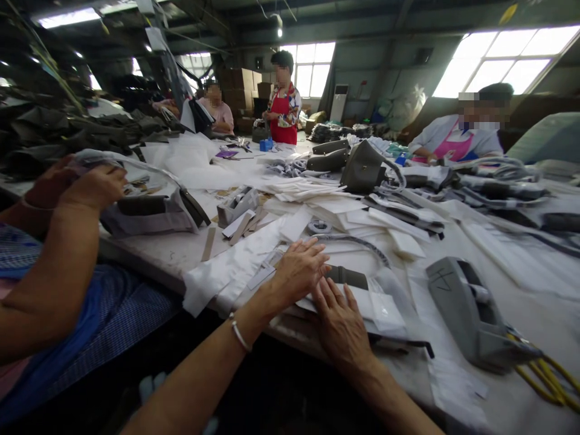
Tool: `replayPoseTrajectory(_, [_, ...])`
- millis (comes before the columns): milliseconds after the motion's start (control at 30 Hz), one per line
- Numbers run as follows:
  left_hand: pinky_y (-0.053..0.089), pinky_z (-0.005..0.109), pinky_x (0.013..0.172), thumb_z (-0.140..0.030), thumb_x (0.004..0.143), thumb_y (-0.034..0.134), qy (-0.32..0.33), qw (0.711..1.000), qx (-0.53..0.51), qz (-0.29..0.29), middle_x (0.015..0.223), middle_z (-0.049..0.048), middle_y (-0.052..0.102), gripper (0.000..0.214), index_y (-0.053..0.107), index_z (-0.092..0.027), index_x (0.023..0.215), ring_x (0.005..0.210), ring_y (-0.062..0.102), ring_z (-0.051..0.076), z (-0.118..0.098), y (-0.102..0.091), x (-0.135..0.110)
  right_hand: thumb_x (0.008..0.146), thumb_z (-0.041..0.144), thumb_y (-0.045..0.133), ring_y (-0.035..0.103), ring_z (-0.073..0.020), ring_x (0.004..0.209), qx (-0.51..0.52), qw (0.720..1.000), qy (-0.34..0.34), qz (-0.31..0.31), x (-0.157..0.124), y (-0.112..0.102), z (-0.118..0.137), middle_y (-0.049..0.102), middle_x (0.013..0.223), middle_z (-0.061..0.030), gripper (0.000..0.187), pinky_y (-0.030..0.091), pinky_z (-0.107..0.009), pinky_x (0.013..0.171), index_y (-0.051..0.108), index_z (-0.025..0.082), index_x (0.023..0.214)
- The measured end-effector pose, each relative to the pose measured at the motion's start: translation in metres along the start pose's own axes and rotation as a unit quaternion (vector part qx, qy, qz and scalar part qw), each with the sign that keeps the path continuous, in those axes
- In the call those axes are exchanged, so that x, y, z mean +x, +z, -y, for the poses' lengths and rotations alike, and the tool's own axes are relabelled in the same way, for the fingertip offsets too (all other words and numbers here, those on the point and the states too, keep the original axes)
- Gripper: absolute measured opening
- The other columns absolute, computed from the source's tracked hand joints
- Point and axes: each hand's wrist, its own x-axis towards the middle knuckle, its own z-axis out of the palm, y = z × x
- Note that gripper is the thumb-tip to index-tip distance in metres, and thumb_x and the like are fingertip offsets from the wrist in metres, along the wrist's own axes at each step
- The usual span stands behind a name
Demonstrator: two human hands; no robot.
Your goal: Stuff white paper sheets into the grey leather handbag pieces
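Observation:
A dark olive bag point(348, 277) lies on its side at the table's front edge, partly covered by white paper point(378, 309). Its strap point(369, 243), in a clear wrap, curves away behind it. My left hand point(299, 272), fingers stretched out together, rests over the bag's left end. Beside it, my right hand point(342, 320) lies flat with fingers spread on the paper's near side. Neither palm can be seen. A grey tape dispenser point(471, 314) stands to the right, with yellow-handled scissors point(550, 374) near it.
To the left, a co-worker's hands point(97, 184) handle another wrapped bag point(149, 214). A second tape dispenser point(238, 205) stands beyond my left hand. White sheets point(326, 202), dark bags point(365, 166) and wrapped straps cover the table behind. Several people work around it.

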Motion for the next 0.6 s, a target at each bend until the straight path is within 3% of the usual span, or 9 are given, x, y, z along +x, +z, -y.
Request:
replayPoseTrajectory(67, [0.034, 0.05, 0.112, -0.026, 0.097, 0.053, -0.015, 0.996, 0.027, 0.086, 0.123, 0.007, 0.068, 0.019, 0.07, -0.02, 0.105, 0.128, 0.053, 0.025, 0.017, 0.015, 0.011, 0.096, 0.027, 0.052, 0.044, -0.0316, 0.136, 0.003, 1.0, 0.001, -0.001, 0.0, 0.0, 0.0, 0.051, 0.146, -0.0118, 0.051, 0.027, -0.053, 0.115, 0.043, 0.018, 0.145])
replayPoseTrajectory(133, [0.037, 0.053, 0.109, -0.024, 0.097, 0.053, -0.031, 0.991, 0.03, 0.129, 0.114, 0.0062, 0.072, 0.018, 0.071, -0.02, 0.096, 0.122, 0.058, 0.025, 0.031, 0.029, 0.013, 0.096, 0.032, 0.053, 0.045, -0.032, 0.135, 0.007, 1.0, -0.001, 0.003, 0.001, 0.0, -0.001, 0.052, 0.145, -0.0118, 0.05, 0.027, -0.053, 0.114, 0.046, 0.019, 0.144])
replayPoseTrajectory(267, [0.027, 0.06, 0.112, -0.028, 0.097, 0.052, -0.053, 0.991, 0.014, 0.118, 0.109, 0.0054, 0.073, 0.021, 0.071, -0.02, 0.094, 0.123, 0.057, 0.026, 0.041, 0.045, 0.01, 0.097, 0.041, 0.052, 0.046, -0.0334, 0.133, 0.01, 1.0, -0.007, 0.018, 0.001, 0.001, -0.003, 0.054, 0.144, -0.0124, 0.051, 0.028, -0.054, 0.114, 0.047, 0.019, 0.142])
replayPoseTrajectory(400, [0.026, 0.057, 0.115, -0.037, 0.096, 0.055, -0.091, 0.99, 0.01, 0.104, 0.112, 0.0023, 0.072, 0.023, 0.067, -0.023, 0.111, 0.119, 0.059, 0.022, 0.044, 0.034, 0.014, 0.098, 0.037, 0.047, 0.048, -0.035, 0.132, 0.005, 0.999, -0.034, -0.01, -0.005, 0.007, -0.006, 0.054, 0.144, -0.0142, 0.05, 0.029, -0.056, 0.112, 0.043, 0.018, 0.144])
replayPoseTrajectory(467, [0.03, 0.054, 0.115, -0.037, 0.097, 0.053, -0.139, 0.989, -0.012, 0.048, 0.115, 0.0025, 0.071, 0.032, 0.058, -0.023, 0.126, 0.117, 0.061, 0.02, 0.05, 0.016, 0.013, 0.099, 0.039, 0.042, 0.049, -0.0358, 0.13, 0.015, 0.998, -0.05, -0.044, -0.007, 0.014, -0.01, 0.055, 0.142, -0.0142, 0.051, 0.029, -0.058, 0.11, 0.041, 0.02, 0.146])
replayPoseTrajectory(500, [0.032, 0.052, 0.114, -0.035, 0.098, 0.053, -0.162, 0.986, -0.041, -0.01, 0.116, 0.0036, 0.071, 0.034, 0.056, -0.022, 0.129, 0.116, 0.061, 0.019, 0.052, 0.004, 0.01, 0.099, 0.04, 0.039, 0.05, -0.0361, 0.129, 0.021, 0.996, -0.056, -0.06, -0.008, 0.018, -0.012, 0.056, 0.141, -0.0142, 0.051, 0.03, -0.059, 0.109, 0.041, 0.021, 0.146])
replayPoseTrajectory(600, [0.042, 0.04, 0.109, -0.028, 0.097, 0.055, -0.164, 0.958, -0.158, -0.176, 0.119, 0.0066, 0.069, 0.028, 0.06, -0.018, 0.122, 0.114, 0.062, 0.018, 0.044, -0.033, -0.009, 0.098, 0.04, 0.037, 0.052, -0.0365, 0.127, 0.037, 0.995, -0.06, -0.077, -0.008, 0.022, -0.014, 0.058, 0.139, -0.0146, 0.05, 0.031, -0.059, 0.108, 0.042, 0.022, 0.145])
